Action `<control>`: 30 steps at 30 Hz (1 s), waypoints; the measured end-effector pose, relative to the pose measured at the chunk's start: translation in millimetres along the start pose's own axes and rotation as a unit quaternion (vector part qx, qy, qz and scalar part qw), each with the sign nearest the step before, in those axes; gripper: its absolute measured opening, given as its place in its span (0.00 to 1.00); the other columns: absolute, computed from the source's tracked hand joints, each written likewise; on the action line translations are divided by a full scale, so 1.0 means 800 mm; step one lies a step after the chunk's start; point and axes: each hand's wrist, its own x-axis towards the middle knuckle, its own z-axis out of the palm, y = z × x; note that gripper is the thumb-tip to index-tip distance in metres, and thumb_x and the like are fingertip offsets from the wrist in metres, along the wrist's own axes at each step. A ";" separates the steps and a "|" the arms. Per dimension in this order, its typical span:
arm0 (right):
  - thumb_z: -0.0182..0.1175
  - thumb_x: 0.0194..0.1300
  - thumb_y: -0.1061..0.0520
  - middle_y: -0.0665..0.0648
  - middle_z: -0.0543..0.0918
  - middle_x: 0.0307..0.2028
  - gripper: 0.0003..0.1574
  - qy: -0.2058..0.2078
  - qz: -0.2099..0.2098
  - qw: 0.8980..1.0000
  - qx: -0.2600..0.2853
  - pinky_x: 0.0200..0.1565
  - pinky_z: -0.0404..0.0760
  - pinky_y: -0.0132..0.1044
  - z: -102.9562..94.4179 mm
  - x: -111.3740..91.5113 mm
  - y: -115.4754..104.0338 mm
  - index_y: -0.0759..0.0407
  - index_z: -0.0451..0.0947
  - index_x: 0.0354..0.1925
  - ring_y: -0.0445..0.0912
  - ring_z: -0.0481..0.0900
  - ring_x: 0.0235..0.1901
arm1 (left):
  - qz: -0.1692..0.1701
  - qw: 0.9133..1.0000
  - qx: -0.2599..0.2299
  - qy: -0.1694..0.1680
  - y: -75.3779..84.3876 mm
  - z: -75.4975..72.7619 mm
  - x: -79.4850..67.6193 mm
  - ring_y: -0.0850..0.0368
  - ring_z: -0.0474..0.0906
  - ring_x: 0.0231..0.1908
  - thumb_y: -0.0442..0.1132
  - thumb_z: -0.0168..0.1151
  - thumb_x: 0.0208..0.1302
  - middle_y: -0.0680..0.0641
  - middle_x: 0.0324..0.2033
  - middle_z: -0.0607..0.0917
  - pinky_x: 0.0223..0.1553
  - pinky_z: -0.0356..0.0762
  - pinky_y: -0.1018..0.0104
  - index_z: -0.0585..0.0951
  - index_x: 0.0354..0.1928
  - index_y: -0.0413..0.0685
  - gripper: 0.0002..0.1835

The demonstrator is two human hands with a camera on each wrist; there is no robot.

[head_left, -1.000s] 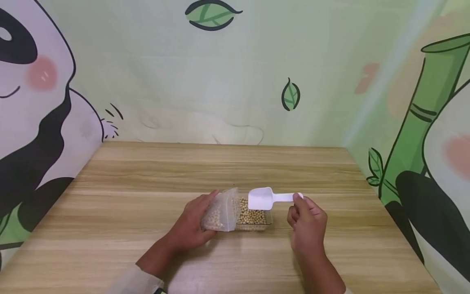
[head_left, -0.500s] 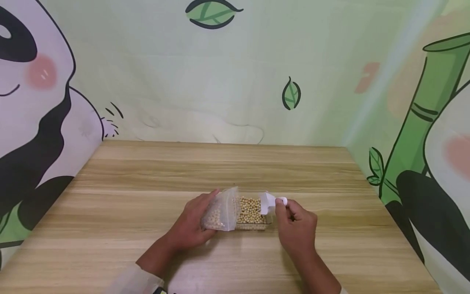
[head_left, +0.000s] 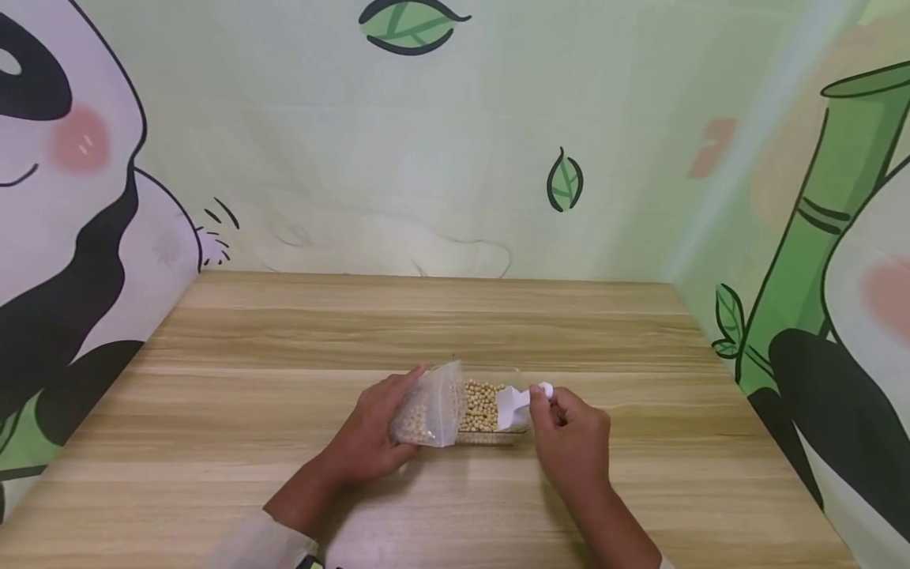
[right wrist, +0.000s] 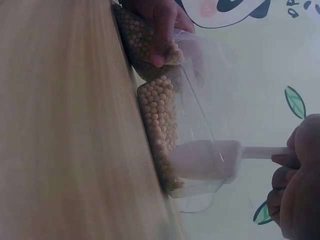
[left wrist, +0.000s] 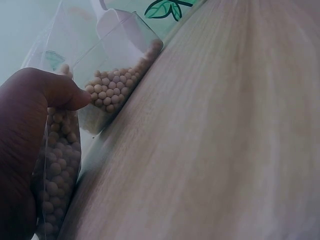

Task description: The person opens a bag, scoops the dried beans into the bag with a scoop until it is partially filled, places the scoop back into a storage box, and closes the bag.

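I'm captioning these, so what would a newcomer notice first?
Likely the big black-and-white cartoon panda at the head view's left. Then, lower centre, the white plastic scoop in the right hand, dipped into a clear plastic box of round tan beans; beside it, the left hand grips a translucent plastic bag.

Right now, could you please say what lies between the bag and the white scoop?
In the head view, beans in the clear container lie between the bag and the scoop.

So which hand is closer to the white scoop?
The right hand: it grips the handle of the white scoop. The left hand is farther off, toward the other end of the clear box, holding the plastic bag.
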 end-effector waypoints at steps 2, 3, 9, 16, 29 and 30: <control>0.68 0.71 0.67 0.43 0.60 0.12 0.22 -0.004 0.065 0.998 0.007 0.19 0.54 0.25 -0.001 0.001 -0.001 0.62 0.77 0.19 0.28 0.54 0.16 | -0.007 1.000 -0.003 -0.003 0.006 -0.003 0.003 0.48 0.83 0.58 0.40 0.78 0.43 0.44 0.61 0.85 0.58 0.79 0.45 0.67 0.82 0.43 0.58; 0.67 0.72 0.66 0.43 0.60 0.12 0.22 -0.007 0.094 0.996 0.009 0.19 0.53 0.26 -0.001 0.002 -0.001 0.63 0.78 0.19 0.29 0.54 0.16 | -0.008 1.000 -0.004 -0.003 0.005 -0.003 0.002 0.48 0.83 0.58 0.40 0.78 0.44 0.44 0.61 0.85 0.58 0.79 0.44 0.67 0.82 0.43 0.57; 0.65 0.77 0.57 0.41 0.61 0.12 0.22 -0.029 0.247 0.968 0.034 0.20 0.54 0.28 -0.005 0.009 -0.002 0.70 0.85 0.26 0.34 0.56 0.16 | -0.021 1.000 -0.013 -0.015 -0.001 0.001 0.000 0.48 0.83 0.59 0.39 0.78 0.45 0.45 0.63 0.85 0.60 0.79 0.44 0.66 0.84 0.46 0.58; 0.62 0.80 0.53 0.43 0.65 0.12 0.23 -0.062 0.389 0.907 0.149 0.19 0.60 0.31 -0.005 0.016 0.005 0.75 0.84 0.39 0.36 0.60 0.14 | -0.021 1.000 -0.005 -0.023 -0.021 0.012 -0.009 0.51 0.82 0.61 0.41 0.78 0.46 0.47 0.65 0.84 0.62 0.78 0.47 0.64 0.85 0.49 0.60; 0.53 0.85 0.58 0.45 0.58 0.17 0.19 -0.097 0.463 0.834 0.283 0.20 0.57 0.27 -0.003 0.016 0.010 0.72 0.80 0.39 0.35 0.57 0.16 | -0.016 1.000 -0.009 -0.010 -0.004 0.004 -0.002 0.47 0.83 0.59 0.39 0.78 0.43 0.44 0.62 0.85 0.60 0.79 0.44 0.67 0.83 0.45 0.58; 0.53 0.85 0.58 0.45 0.58 0.17 0.20 -0.096 0.464 0.832 0.289 0.20 0.57 0.27 -0.003 0.016 0.010 0.71 0.80 0.38 0.35 0.57 0.16 | -0.014 1.000 -0.008 -0.009 -0.004 0.003 -0.002 0.48 0.83 0.59 0.39 0.78 0.43 0.44 0.62 0.85 0.60 0.79 0.45 0.67 0.83 0.45 0.58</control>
